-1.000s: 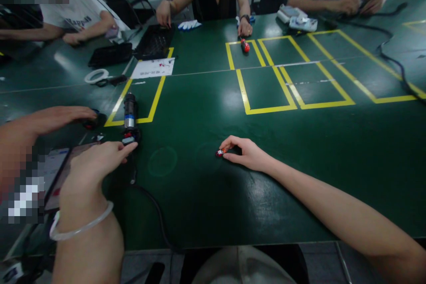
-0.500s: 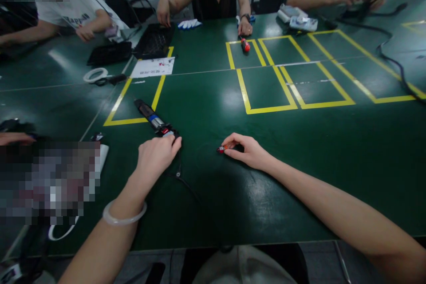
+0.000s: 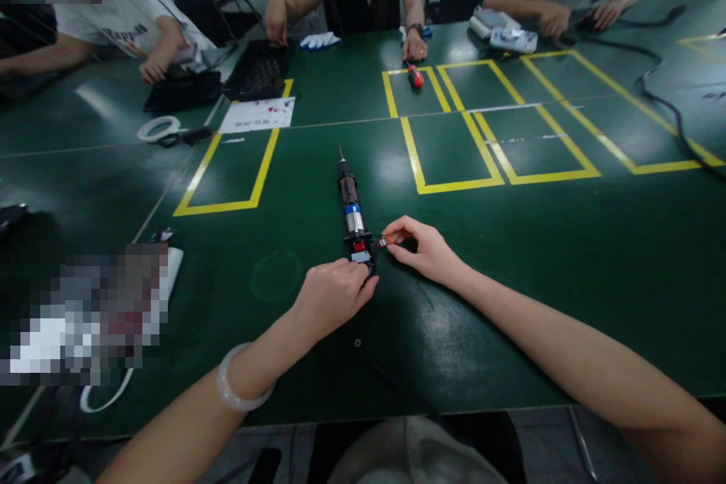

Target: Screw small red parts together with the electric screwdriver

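My left hand (image 3: 336, 291) is closed on the rear end of an electric screwdriver (image 3: 352, 215), its casing apparently opened. A silver and blue section and a red part show along its body, and its thin bit points away from me. My right hand (image 3: 423, 248) pinches a small orange-and-red part (image 3: 387, 240) right beside the screwdriver's side; I cannot tell whether the two touch. A dark cord with a small metal ring (image 3: 357, 343) trails from below my left hand towards the near edge.
Yellow tape outlines (image 3: 462, 185) mark the green table (image 3: 544, 265). Further back are a red screwdriver (image 3: 416, 78) by a co-worker's hand, a black tray (image 3: 261, 69), a paper sheet (image 3: 258, 115) and a white tape roll (image 3: 159, 128). Co-workers sit across the table.
My left hand has carried the electric screwdriver to the right and turned it to point straight away. My right hand has barely moved. The hand at the far left has left the view.
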Motion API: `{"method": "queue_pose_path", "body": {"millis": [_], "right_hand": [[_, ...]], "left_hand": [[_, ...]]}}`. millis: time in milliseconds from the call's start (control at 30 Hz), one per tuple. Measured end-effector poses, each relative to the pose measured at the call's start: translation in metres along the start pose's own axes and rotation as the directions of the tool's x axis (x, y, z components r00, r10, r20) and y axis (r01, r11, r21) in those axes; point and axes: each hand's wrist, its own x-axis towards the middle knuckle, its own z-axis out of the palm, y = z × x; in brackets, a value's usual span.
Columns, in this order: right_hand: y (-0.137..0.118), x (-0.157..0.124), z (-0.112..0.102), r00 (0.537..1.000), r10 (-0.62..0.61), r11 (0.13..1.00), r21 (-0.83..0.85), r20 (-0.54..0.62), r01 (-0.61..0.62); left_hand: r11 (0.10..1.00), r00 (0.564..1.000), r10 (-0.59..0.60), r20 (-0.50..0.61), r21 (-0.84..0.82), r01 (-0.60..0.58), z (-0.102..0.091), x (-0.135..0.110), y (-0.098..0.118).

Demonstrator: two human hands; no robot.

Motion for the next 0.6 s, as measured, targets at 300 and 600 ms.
{"method": "queue_pose_path", "body": {"millis": [300, 600], "right_hand": [[-0.0038, 0.0, -0.0043, 0.992, -0.013, 0.968, -0.249, 0.125, 0.044], [0.0002, 0.0003, -0.0037, 0.985, -0.071, 0.958, -0.265, 0.159, 0.112]], "left_hand": [[0.991, 0.99, 0.125, -0.065, -0.042, -0.128, -0.0001, -0.0016, 0.0035], [0.989, 0.994, 0.108, -0.025, -0.095, -0.11, 0.0009, -0.0018, 0.0012]]}}
